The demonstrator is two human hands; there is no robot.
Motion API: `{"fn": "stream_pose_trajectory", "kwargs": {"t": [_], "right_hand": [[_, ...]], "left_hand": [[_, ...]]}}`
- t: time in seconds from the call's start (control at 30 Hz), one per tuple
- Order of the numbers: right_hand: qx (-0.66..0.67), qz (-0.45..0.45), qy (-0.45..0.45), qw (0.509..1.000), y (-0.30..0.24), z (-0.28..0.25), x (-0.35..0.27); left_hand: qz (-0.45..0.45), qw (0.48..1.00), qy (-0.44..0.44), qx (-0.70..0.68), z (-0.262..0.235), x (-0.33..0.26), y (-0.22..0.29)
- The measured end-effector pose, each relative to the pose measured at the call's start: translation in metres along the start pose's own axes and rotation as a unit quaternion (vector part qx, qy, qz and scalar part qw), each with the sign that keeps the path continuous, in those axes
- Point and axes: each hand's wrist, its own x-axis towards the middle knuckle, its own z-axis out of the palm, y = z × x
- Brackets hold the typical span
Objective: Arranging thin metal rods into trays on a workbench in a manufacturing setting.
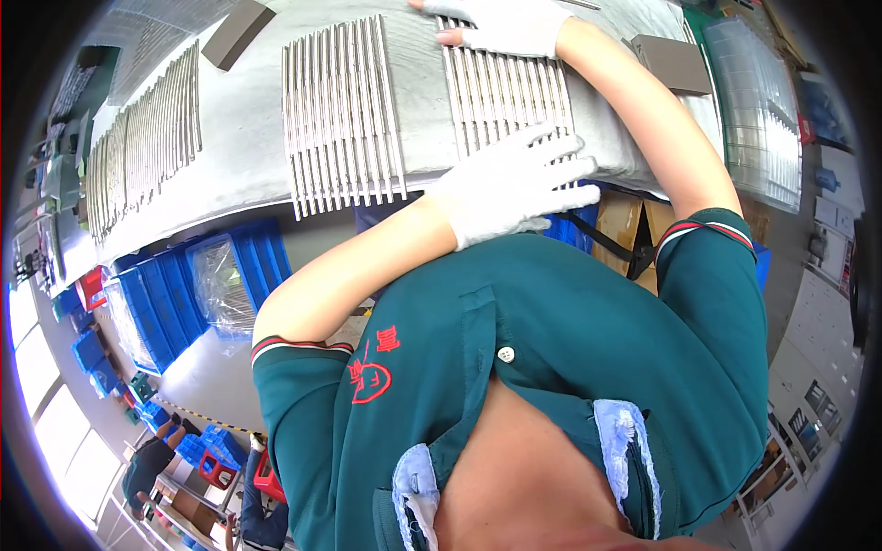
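Slim silver metal rods lie side by side in a flat row (pixel 510 96) on the grey-white covered table (pixel 248 119). My left hand (pixel 519 184), in a white glove, spreads its fingers over the near ends of this row. Across the far ends rests my right hand (pixel 514 28), also gloved, with some bare fingertips and the fingers stretched out. Neither hand wraps around a rod. A second row of the same rods (pixel 340 115) lies to the left, apart from both hands. Farther left is a third row (pixel 147 142), near the table's edge.
One dark grey block (pixel 237 35) sits at the back left, another grey block (pixel 675 66) right of my right forearm. Clear plastic trays (pixel 753 110) stand at the far right. Blue crates (pixel 165 298) are below the table's near edge; other people work at the lower left.
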Motion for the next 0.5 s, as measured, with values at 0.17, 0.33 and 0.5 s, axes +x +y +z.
{"fn": "stream_pose_trajectory", "kwargs": {"t": [0.17,0.33,0.5], "right_hand": [[0.017,-0.007,0.002,1.0,-0.018,-0.006,0.021],[0.008,-0.018,0.023,1.0,-0.013,0.006,0.021],[0.026,0.009,-0.007,1.0,-0.007,-0.003,0.005]], "left_hand": [[-0.034,0.999,-0.013,0.001,-0.017,-0.02,0.002],[-0.035,0.999,-0.012,0.002,-0.018,-0.021,0.003],[0.005,1.0,0.004,0.021,-0.001,-0.005,0.0]]}}
